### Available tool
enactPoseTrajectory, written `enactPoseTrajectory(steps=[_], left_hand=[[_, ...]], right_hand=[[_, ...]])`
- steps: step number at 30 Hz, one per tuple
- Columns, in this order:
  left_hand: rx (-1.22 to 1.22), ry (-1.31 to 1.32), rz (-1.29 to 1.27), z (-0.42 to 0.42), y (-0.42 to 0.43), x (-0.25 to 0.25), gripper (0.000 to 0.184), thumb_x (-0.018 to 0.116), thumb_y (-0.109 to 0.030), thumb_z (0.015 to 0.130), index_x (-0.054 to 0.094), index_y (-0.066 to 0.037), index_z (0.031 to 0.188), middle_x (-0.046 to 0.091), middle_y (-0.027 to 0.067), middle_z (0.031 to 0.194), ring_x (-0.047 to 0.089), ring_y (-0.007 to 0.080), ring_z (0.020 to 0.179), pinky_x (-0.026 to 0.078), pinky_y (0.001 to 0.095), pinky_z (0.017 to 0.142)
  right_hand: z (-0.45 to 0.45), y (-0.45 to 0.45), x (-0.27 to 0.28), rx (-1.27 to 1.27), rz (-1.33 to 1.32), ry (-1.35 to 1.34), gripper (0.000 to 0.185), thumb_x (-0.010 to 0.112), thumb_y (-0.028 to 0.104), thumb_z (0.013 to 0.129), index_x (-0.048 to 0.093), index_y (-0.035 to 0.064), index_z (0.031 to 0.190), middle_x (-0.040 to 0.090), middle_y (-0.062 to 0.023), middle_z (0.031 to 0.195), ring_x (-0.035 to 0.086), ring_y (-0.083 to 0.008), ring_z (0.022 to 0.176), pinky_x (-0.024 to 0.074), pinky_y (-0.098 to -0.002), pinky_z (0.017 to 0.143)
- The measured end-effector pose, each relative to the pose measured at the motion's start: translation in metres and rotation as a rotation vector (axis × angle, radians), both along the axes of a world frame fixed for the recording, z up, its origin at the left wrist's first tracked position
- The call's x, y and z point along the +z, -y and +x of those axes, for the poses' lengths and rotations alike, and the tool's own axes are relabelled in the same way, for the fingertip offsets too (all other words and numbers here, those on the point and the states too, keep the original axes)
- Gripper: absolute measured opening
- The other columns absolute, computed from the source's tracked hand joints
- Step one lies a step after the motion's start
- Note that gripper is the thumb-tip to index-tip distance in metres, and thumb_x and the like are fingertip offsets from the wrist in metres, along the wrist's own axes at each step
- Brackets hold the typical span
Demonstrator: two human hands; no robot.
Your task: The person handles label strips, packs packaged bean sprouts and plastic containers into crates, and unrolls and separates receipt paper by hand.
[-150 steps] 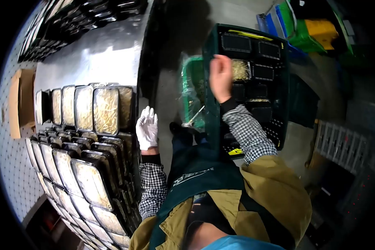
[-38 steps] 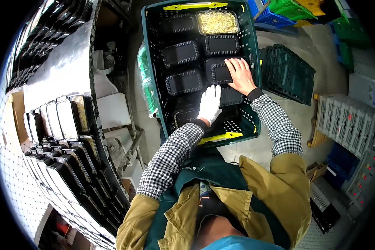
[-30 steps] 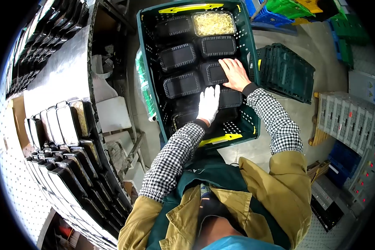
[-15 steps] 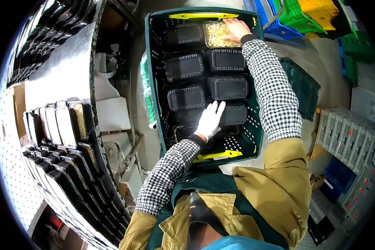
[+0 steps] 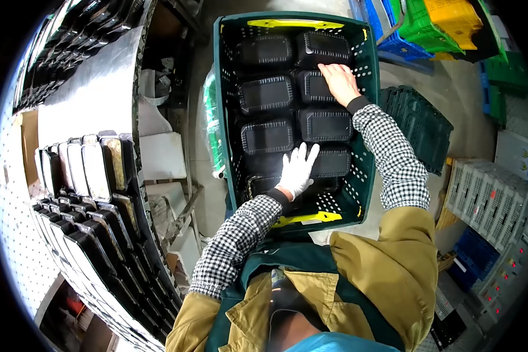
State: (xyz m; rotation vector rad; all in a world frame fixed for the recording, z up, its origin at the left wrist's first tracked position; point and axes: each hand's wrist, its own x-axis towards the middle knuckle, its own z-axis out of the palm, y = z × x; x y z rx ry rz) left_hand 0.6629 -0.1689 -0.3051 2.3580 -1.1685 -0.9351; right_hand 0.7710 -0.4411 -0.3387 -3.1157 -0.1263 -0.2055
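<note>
A dark green crate (image 5: 219, 117) holds rows of black plastic food trays, their ribbed undersides facing up. My bare right hand (image 5: 341, 83) rests over a black tray (image 5: 312, 88) in the right row, fingers stretched out and holding nothing. Just beyond the fingertips lies the far right tray (image 5: 324, 48), also bottom up. My left hand (image 5: 299, 170), in a white glove, lies with fingers spread against the near right tray (image 5: 333, 163). Partly under the left wrist, the nearest trays are hard to make out.
At left, a metal table (image 5: 91, 105) bears stacked black trays (image 5: 100, 234), some showing pale contents under clear lids. Blue, green and yellow crates (image 5: 419, 26) stand at the far right. A folded green crate (image 5: 419, 126) lies on the floor beside mine.
The far right tray, showing its clear lid and pale shredded food under my right hand, now lies bottom up. My right hand has let go and drawn back toward me. My left hand stays put.
</note>
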Motion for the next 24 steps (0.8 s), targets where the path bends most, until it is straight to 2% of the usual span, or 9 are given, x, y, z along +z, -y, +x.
enactPoseTrajectory(steps=[5, 8, 12, 15, 16, 18, 21, 22, 24], left_hand=[[-0.032, -0.038, -0.003, -0.019, -0.025, 0.015, 0.087, 0.075, -0.021, 0.072, 0.026, -0.009, 0.143, 0.028, 0.0245, 0.143, 0.029, 0.0395, 0.132, 0.03, 0.0564, 0.103], [0.103, -0.019, -0.378, -0.005, -0.055, 0.047, 0.067, 0.069, -0.017, 0.076, 0.039, -0.004, 0.134, 0.042, 0.0226, 0.135, 0.042, 0.0377, 0.124, 0.035, 0.0432, 0.104], [0.501, 0.226, -0.567, 0.035, -0.108, 0.103, 0.049, 0.058, -0.007, 0.084, 0.047, -0.004, 0.132, 0.052, 0.0164, 0.128, 0.053, 0.029, 0.115, 0.041, 0.0376, 0.1], [0.877, 0.141, -0.52, 0.064, -0.158, 0.086, 0.049, 0.056, -0.005, 0.088, 0.041, -0.005, 0.135, 0.052, 0.0131, 0.123, 0.057, 0.0184, 0.098, 0.048, 0.0301, 0.088], [1.008, -0.062, -0.619, 0.074, -0.161, 0.097, 0.05, 0.055, -0.006, 0.089, 0.039, -0.005, 0.137, 0.052, 0.0134, 0.124, 0.056, 0.0171, 0.095, 0.047, 0.0292, 0.088], [0.959, 0.061, -0.637, 0.105, -0.178, 0.084, 0.052, 0.054, -0.005, 0.091, 0.037, -0.008, 0.14, 0.051, 0.0085, 0.127, 0.053, 0.0141, 0.099, 0.043, 0.0275, 0.089], [0.723, 0.203, -0.617, 0.162, -0.15, 0.096, 0.057, 0.058, -0.008, 0.089, 0.034, -0.008, 0.141, 0.052, 0.0136, 0.127, 0.055, 0.0176, 0.099, 0.044, 0.0302, 0.09], [0.614, 0.28, -0.634, 0.184, -0.129, 0.098, 0.06, 0.059, -0.011, 0.088, 0.033, -0.007, 0.141, 0.053, 0.0163, 0.124, 0.057, 0.0197, 0.097, 0.045, 0.0315, 0.089], [0.483, 0.373, -0.681, 0.22, -0.072, 0.104, 0.061, 0.061, -0.01, 0.085, 0.034, -0.007, 0.14, 0.054, 0.0182, 0.123, 0.058, 0.0259, 0.102, 0.045, 0.0343, 0.09]], right_hand=[[-0.004, -0.008, 0.024, -0.054, 0.174, 0.024, 0.043, 0.05, 0.0, 0.08, 0.053, 0.0046, 0.122, 0.059, -0.0129, 0.117, 0.054, -0.029, 0.108, 0.0422, -0.0392, 0.092], [-0.034, -0.019, 0.081, -0.178, 0.387, 0.228, 0.039, 0.052, 0.006, 0.085, 0.05, 0.0032, 0.124, 0.058, -0.0155, 0.117, 0.053, -0.0315, 0.109, 0.042, -0.0402, 0.093], [-0.137, -0.026, 0.11, -0.58, 0.485, 0.319, 0.039, 0.057, 0.01, 0.087, 0.049, 0.0039, 0.125, 0.059, -0.0157, 0.115, 0.055, -0.0291, 0.108, 0.0437, -0.0374, 0.092], [-0.244, -0.056, 0.088, -0.997, 0.726, 0.42, 0.038, 0.058, 0.012, 0.09, 0.048, 0.0033, 0.126, 0.058, -0.015, 0.114, 0.06, -0.0225, 0.099, 0.047, -0.0332, 0.086], [-0.278, -0.075, 0.087, -1.14, 0.789, 0.46, 0.039, 0.06, 0.014, 0.089, 0.049, 0.0003, 0.123, 0.058, -0.0133, 0.104, 0.057, -0.0211, 0.091, 0.0465, -0.0322, 0.082], [-0.353, -0.118, 0.046, -1.325, 0.815, 0.668, 0.038, 0.06, 0.019, 0.09, 0.049, -0.0019, 0.12, 0.056, -0.0115, 0.103, 0.055, -0.0192, 0.09, 0.0451, -0.0311, 0.083], [-0.41, -0.205, 0.036, -1.477, 1.141, 0.543, 0.033, 0.059, 0.034, 0.091, 0.046, 0.0062, 0.079, 0.045, -0.0009, 0.078, 0.044, -0.0112, 0.072, 0.0384, -0.0277, 0.063], [-0.412, -0.221, 0.055, -1.531, 1.515, 0.078, 0.039, 0.056, 0.042, 0.091, 0.043, 0.0094, 0.074, 0.046, 0.0004, 0.076, 0.044, -0.0104, 0.068, 0.0362, -0.0273, 0.058], [-0.385, -0.273, 0.057, -1.58, 1.768, -0.044, 0.046, 0.059, 0.051, 0.086, 0.052, 0.006, 0.088, 0.051, -0.0007, 0.078, 0.05, -0.0092, 0.068, 0.0424, -0.0245, 0.059]])
